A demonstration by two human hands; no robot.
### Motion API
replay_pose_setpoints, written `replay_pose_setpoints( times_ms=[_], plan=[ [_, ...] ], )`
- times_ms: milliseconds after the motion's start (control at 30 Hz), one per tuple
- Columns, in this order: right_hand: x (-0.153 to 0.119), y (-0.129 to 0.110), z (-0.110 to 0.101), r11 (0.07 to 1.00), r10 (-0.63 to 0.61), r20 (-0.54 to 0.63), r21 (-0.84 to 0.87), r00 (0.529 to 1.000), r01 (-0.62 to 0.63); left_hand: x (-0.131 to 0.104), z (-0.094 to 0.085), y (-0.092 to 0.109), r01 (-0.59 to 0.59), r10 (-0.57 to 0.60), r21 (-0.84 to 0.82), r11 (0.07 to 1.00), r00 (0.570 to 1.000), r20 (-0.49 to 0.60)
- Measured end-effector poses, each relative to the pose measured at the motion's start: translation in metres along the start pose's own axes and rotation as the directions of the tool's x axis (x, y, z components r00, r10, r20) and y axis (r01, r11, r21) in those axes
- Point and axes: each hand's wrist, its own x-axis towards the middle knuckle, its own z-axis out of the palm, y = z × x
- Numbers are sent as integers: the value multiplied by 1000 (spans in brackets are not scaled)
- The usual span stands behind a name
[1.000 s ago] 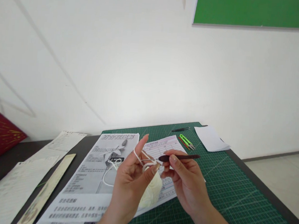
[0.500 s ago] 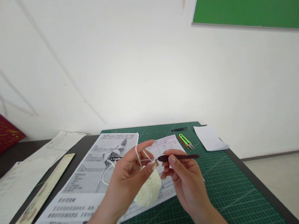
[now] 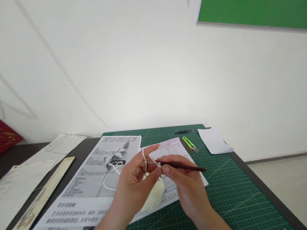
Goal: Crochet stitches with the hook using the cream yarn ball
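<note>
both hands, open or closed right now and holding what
Left hand: closed, pinching pale yarn, with a strand looped over the raised index finger.
Right hand: closed, holding the crochet hook by its dark handle.

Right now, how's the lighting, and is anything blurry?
Head view: the wall is brightest around mid-picture, its left side streaked faintly grey, perhaps by shadows; also in the head view, the pages at lower left look soft, their writing unreadable, while the hook shows fairly clearly.
</note>
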Motion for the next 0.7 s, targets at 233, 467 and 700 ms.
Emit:
replay_pose_setpoints(
  times_ms=[233,467,700],
  plan=[
    [4,-3,-1,986,114,-37,125,993,-109,6,-14,0,-21,29,-36,999,972,235],
    [3,-7,-3,992,68,7,104,998,-68,7,-18,4,-8,22,-51,999,960,278],
    [4,-6,-2,993,72,6,97,997,-72,6,-12,-3,-74,84,-54,996,975,205]
  ],
)
